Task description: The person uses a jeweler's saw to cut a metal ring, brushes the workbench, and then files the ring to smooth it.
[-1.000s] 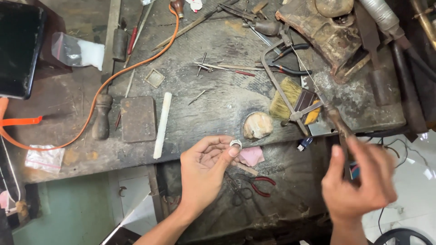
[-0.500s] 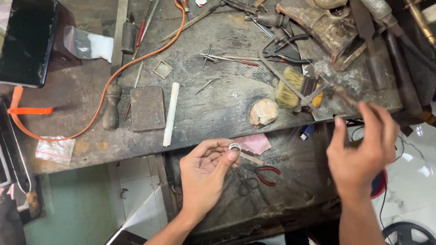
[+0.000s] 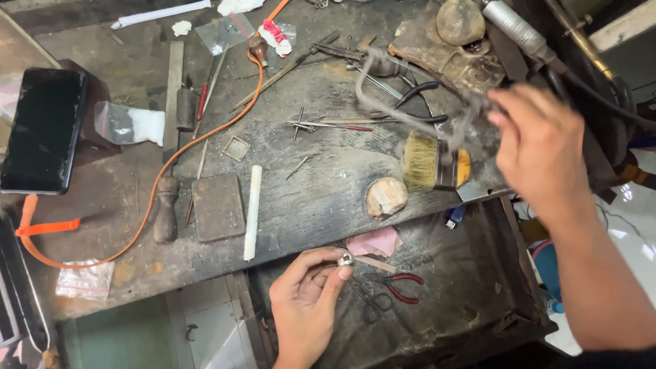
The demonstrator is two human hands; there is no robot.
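The small silver ring (image 3: 346,259) sits pinched in the fingertips of the left hand (image 3: 305,301), near the front edge of the worn workbench (image 3: 321,184). The right hand (image 3: 540,147) is closed around a blurry saw frame (image 3: 410,96), lifted above the yellow brush (image 3: 434,162). It looks like getting ready to saw; next the blade must meet the ring gently.
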